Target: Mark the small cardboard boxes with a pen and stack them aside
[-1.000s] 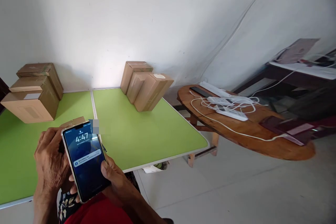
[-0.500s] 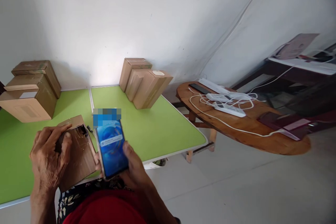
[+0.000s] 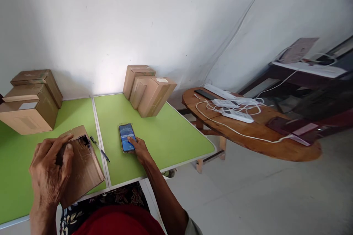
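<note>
A smartphone (image 3: 126, 138) with a lit blue screen is low over the green table or lying on it; I cannot tell if it touches. My right hand (image 3: 139, 148) grips its lower right corner, thumb across the screen. On the left, my left hand (image 3: 52, 165) holds a brown cardboard box (image 3: 85, 170) near the table's front edge. Its thumb and fingers press on the top, beside a torn dark hole (image 3: 85, 141). Between box and phone lies a pen (image 3: 99, 149), near the seam of the tabletop.
Cardboard boxes (image 3: 33, 97) stand at the back left of the green table (image 3: 176, 143), and more boxes (image 3: 154, 97) stand against the wall. To the right, a wooden table (image 3: 234, 132) carries white power strips (image 3: 237, 115), tangled cables and a dark red object (image 3: 292, 130).
My right hand has carried the phone forward, away from my body and down to the table. The pen shows fully now. My left hand stays on the box.
</note>
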Action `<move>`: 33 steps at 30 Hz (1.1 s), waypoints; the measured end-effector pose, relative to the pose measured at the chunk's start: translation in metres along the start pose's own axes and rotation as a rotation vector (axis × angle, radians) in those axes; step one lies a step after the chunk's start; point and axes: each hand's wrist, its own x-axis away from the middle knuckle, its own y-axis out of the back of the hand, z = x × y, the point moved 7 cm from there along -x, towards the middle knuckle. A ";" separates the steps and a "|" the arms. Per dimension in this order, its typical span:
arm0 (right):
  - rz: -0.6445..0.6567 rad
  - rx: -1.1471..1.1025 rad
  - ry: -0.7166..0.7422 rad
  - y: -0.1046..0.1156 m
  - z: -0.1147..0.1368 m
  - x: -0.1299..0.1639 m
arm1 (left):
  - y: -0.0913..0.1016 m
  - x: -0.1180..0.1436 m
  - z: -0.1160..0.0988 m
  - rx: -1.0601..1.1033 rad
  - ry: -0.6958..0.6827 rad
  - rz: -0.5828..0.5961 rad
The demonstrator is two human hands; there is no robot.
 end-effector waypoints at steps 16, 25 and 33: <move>-0.126 1.029 0.032 0.013 0.029 0.016 | 0.004 0.009 -0.010 -0.015 0.007 -0.047; -0.089 1.206 0.000 0.002 0.039 0.031 | 0.008 0.027 -0.018 -0.035 -0.039 -0.046; -0.144 1.237 0.085 0.001 0.050 0.050 | 0.014 0.048 -0.018 -0.067 -0.038 -0.064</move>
